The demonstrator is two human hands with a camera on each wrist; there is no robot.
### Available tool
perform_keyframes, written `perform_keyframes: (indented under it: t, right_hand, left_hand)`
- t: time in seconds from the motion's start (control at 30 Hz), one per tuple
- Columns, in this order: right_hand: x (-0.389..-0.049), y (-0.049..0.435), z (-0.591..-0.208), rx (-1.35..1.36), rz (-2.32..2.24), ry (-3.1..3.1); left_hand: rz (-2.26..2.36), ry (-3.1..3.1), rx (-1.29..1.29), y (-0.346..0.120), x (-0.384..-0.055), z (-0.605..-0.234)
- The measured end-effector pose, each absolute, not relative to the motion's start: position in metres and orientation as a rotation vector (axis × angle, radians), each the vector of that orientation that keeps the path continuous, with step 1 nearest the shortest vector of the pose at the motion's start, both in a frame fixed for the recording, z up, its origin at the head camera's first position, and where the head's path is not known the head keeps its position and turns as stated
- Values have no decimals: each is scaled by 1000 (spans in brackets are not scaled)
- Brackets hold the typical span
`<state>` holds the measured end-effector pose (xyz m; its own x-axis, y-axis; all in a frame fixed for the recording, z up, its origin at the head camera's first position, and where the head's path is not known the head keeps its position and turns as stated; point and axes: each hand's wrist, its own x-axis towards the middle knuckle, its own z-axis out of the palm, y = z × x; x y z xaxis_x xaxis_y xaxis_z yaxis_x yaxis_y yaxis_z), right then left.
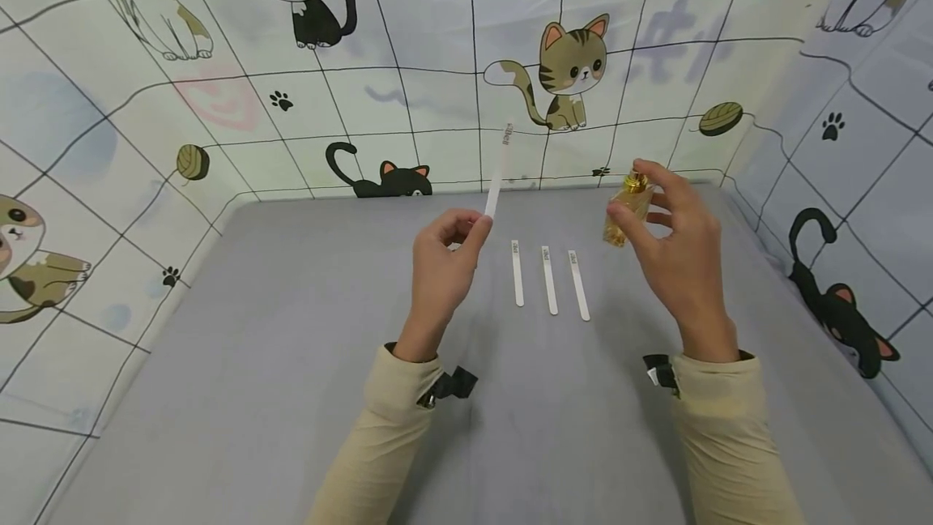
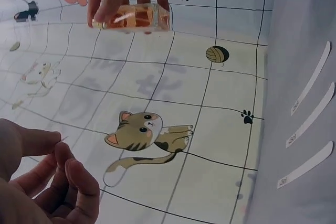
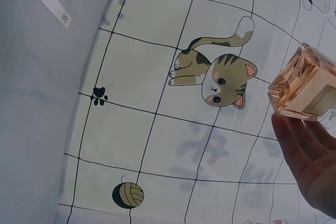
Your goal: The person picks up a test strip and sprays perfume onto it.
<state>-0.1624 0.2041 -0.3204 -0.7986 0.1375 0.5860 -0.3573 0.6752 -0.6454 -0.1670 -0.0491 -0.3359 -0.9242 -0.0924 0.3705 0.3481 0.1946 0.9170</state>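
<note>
Between thumb and fingertips, my left hand (image 1: 446,258) pinches the lower end of a white paper test strip (image 1: 498,177), which points up and carries small print at its top. My right hand (image 1: 681,245) holds a clear glass perfume bottle (image 1: 628,213) with amber liquid and a gold neck, index finger on its top. The bottle is raised to the right of the strip, apart from it. In the right wrist view the square glass base (image 3: 304,85) faces the camera, fingers beneath it. Three more white test strips (image 1: 549,280) lie side by side on the table between the hands.
A grey cloth covers the table (image 1: 291,330). Behind it and along both sides hangs a white sheet (image 1: 437,104) with a black grid and cartoon cats. Both forearms wear beige sleeves (image 1: 401,420), with a black strap at each wrist.
</note>
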Motion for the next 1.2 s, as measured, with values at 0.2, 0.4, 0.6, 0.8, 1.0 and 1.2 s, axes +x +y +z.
perform_keyframes:
  t: [0.2,0.4,0.6,0.8,1.0,1.2]
  right_hand:
    - [-164,212,-319,132,1066,-2260]
    - [-169,225,-322,86,1117,-2303]
    - [-175,238,-329,86,1154,-2415]
    - [-181,247,-340,88,1143,-2501]
    - [-190,253,-355,126,1203,-2579]
    - [-197,254,-367,122,1216,-2685]
  left_hand:
    - [-1920,-2163,-137,-54,-178,-344]
    - [-2052,-2200,-61,-56,-189,-356]
    - [-2111,-2268,54,-58,-200,-374]
    - [-2097,-2390,134,-55,-208,-394]
    - [-2080,-2484,187,-52,-216,-420]
    - [-1987,-2572,249,-50,-218,-435]
